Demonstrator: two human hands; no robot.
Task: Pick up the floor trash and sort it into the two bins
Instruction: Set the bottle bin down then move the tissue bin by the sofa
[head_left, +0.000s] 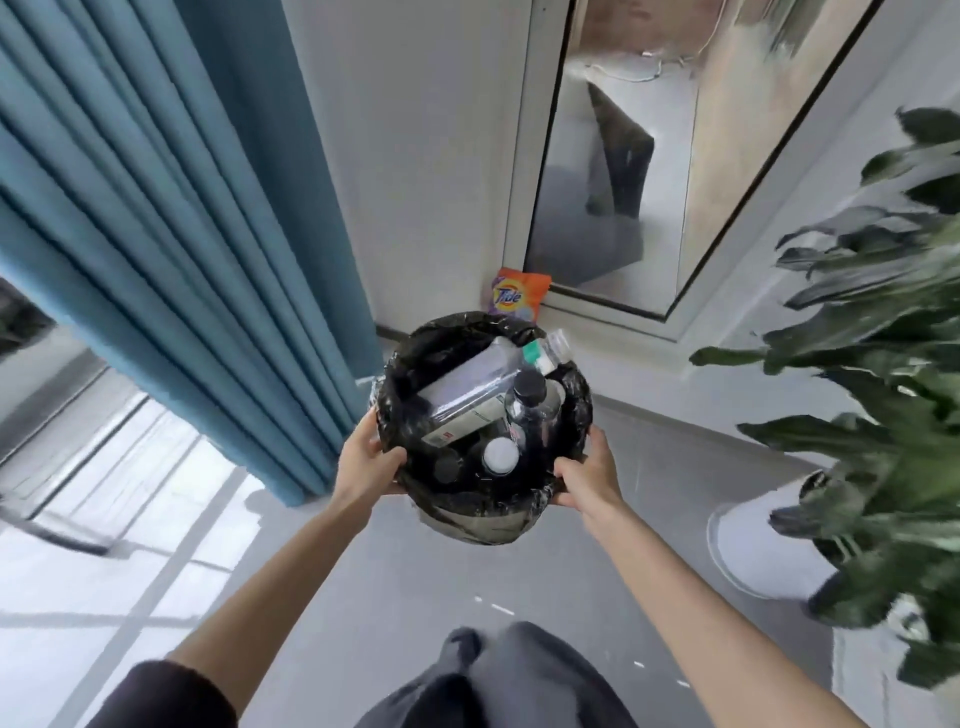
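Note:
A round bin (483, 514) lined with a black bag is held up in front of me, off the floor. My left hand (370, 453) grips its left rim and my right hand (587, 475) grips its right rim. Inside stand several plastic bottles: a large clear one (467, 382) lying slanted, a dark-capped one (530, 400) and a white-capped one (500, 455). An orange detergent packet (519, 297) lies on the floor behind the bin, against the wall by the door frame. Only this one bin is in view.
Blue curtains (171, 208) hang at the left beside a bright window. A glass door (623, 171) stands behind. A large leafy plant (872, 389) in a white pot (748, 545) fills the right side. Grey floor (395, 587) lies below my arms.

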